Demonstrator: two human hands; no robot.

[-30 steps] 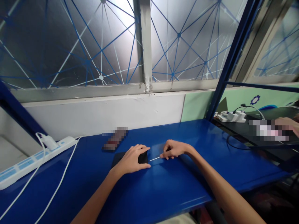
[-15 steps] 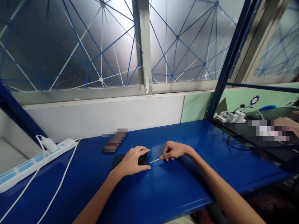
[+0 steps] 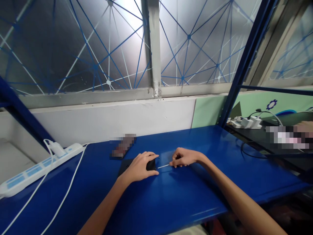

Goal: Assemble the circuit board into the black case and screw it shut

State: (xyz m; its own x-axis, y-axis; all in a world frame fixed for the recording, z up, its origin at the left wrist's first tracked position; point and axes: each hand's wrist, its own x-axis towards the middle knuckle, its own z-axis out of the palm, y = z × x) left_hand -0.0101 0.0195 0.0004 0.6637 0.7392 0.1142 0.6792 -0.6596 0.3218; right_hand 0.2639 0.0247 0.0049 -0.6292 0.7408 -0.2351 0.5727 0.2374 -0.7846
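Pinched between the right hand's thumb and fingers is a thin white stick, while the left hand clasps a flat black case in a wider span, thumb and fingers along opposite edges. Patterned windows fill the background above a white wall panel and a green one. Beneath spreads the blue table, flanked by sloping blue posts. Beyond the right post, a neighbouring black table carries white adapters, and another person's hand shows at the edge. Along the left runs a white power strip with white cables, well apart from the hands. Just behind the left hand lies a blurred rectangular object. The case rests on the table left of centre, its middle hidden by the left hand, which lies palm down. The right forearm slants in from the lower right; its wrist bends so the curled fingers face left. The stick points at the case's right end; whether they touch is unclear.
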